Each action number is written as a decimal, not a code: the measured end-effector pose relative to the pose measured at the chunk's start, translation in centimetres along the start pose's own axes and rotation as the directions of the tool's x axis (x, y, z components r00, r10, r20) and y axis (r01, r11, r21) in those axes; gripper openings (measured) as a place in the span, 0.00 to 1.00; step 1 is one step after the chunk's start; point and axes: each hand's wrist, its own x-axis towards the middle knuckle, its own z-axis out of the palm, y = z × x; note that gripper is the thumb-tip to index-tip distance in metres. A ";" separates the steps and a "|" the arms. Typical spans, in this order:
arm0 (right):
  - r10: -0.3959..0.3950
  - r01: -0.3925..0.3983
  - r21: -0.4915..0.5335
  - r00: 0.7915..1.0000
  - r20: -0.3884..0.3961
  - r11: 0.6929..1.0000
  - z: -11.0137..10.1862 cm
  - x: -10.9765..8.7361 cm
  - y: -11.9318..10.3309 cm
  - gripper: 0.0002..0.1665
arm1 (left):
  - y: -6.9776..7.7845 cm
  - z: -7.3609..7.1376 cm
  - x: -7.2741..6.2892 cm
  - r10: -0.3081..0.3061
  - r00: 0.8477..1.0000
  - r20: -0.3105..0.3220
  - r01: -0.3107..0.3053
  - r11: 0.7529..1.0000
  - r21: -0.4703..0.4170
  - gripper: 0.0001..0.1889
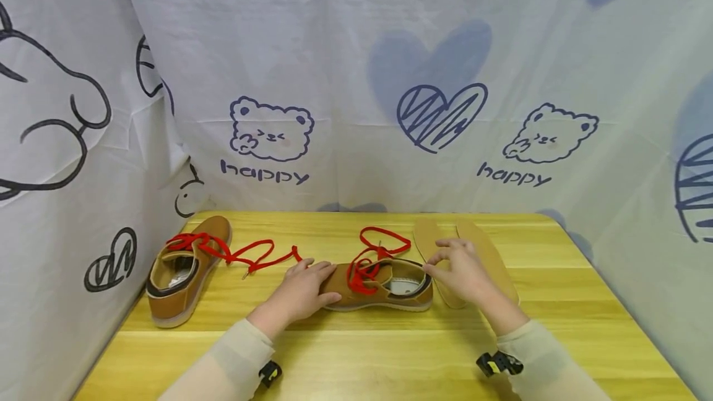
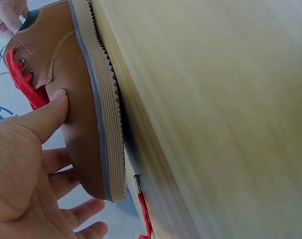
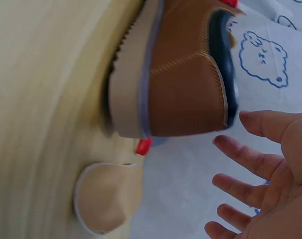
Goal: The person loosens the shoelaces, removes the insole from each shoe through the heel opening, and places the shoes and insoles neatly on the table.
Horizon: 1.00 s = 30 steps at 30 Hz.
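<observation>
A brown shoe (image 1: 340,286) with red laces (image 1: 364,274) rests on its sole mid-table, toe to the left and heel to the right. My left hand (image 1: 303,289) holds its toe, thumb (image 2: 54,112) on the near side and other fingers on the far side. By the heel (image 3: 188,99) is my right hand (image 1: 459,268); its fingers are spread, and the thumb and forefinger tips lie close to the collar with nothing between them. The collar gapes and the pale inside shows. Two tan insoles (image 1: 492,262) lie flat, partly hidden behind the right hand.
At the table's left edge stands a second brown shoe (image 1: 181,293). Its long red lace (image 1: 259,262) trails across the wooden table (image 1: 356,351) towards my left hand. A printed white cloth (image 1: 356,159) hangs behind and on both sides.
</observation>
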 end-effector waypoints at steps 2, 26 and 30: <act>-0.008 0.008 -0.019 1.000 0.001 1.000 0.2 -0.1 0.1 0.07 | -0.1 0.1 0.2 0.001 1.000 -0.004 -0.001 1.000 0.004 0.36; -0.052 0.049 -0.142 0.999 -0.016 0.989 0.8 -1.2 -1.4 0.12 | -2.6 -0.7 3.5 0.045 0.998 0.038 -0.044 0.998 -0.044 0.34; -0.070 0.064 -0.177 0.997 -0.030 0.982 1.1 -1.7 -1.8 0.14 | -3.3 -0.6 4.4 0.085 0.996 0.033 -0.083 0.995 -0.056 0.33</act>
